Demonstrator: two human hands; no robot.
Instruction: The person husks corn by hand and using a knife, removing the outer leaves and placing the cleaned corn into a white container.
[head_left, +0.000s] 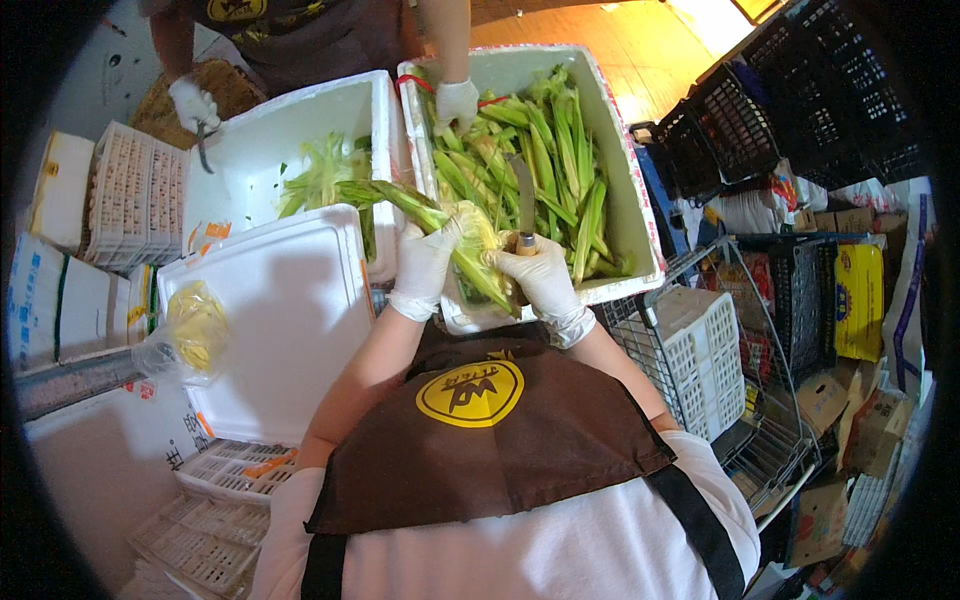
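Note:
My left hand (426, 259), in a white glove, grips a long green leafy stalk (411, 204) with pale yellowish leaves folded over it. Close beside it my gloved right hand (541, 276) holds a curved knife (527, 210) by its wooden handle, blade pointing away from me. The fingers of that hand also touch the leaves. Both hands are over the near edge of a foam box (626, 289) filled with long green stalks (574, 150). A second foam box (289, 112) to the left holds leafy trimmings (319, 176).
Across the boxes a co-worker's gloved hand (456, 105) reaches into the stalks; the other (193, 109) holds a curved knife (203, 148). A foam lid (300, 330) bearing a bagged yellow item (196, 330) lies left. A wire cart (660, 352) with a white crate (701, 364) stands right.

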